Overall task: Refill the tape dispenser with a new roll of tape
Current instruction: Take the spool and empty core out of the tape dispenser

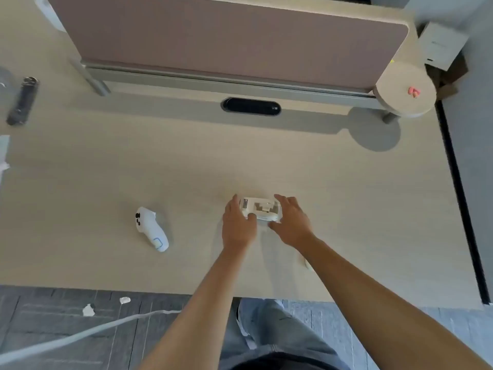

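A pale wood desk [106, 161] fills most of the view, with a mauve divider panel [226, 38] standing along its far edge and a dark oval cable port [250, 106] set into the top just in front of it. At the far right corner a small round shelf [405, 93] holds a little pink object [413, 92], too small to identify. A black tool [23, 101] lies at the far left. A white controller [151, 228] rests left of centre.

Near the middle of the desk sits the white dispenser [261, 209]; its open cavity faces up, and whether any tape sits inside cannot be told. The left hand [238, 225] grips its left end, thumb on the near edge. The right hand [292, 222] cups the right end with fingers loosely spread.
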Motion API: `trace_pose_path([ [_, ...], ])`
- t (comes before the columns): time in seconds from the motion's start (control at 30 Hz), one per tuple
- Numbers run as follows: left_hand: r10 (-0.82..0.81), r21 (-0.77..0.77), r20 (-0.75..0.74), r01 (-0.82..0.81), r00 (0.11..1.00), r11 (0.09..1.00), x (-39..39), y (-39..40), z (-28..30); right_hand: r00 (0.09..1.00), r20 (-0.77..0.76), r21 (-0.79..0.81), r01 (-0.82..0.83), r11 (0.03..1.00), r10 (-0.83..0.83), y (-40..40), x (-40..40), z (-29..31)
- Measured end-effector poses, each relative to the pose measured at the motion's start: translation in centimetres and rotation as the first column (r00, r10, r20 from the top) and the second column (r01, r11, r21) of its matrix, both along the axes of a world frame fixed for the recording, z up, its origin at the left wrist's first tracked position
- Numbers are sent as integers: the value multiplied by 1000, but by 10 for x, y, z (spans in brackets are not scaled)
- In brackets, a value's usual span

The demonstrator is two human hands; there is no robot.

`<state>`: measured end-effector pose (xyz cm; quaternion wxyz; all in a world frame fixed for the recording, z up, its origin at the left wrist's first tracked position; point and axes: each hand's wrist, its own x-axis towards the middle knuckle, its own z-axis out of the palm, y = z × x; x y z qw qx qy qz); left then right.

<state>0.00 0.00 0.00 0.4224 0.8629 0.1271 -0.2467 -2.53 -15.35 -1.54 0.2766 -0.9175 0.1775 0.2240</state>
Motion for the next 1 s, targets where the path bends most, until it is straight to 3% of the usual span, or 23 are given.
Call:
trace_pose_path([
  [0.17,-4,-50,-39,2,999,999,15,-3,-17,991,9,-52,-130,990,130,-4,8,-5],
  [0.27,9,-21,28,-9,1000,1000,13,0,-26,989,30,-44,-141,989,142,-7,8,-7],
  [0.67,-24,-16,93,25,995,1000,-17,6,-37,993,114,42,-45,998,39,-4,-10,-19],
  [1.0,-67,10,269,66,961,998,-59,16,-53,971,237,50,-47,998,34,3,-53,-38],
])
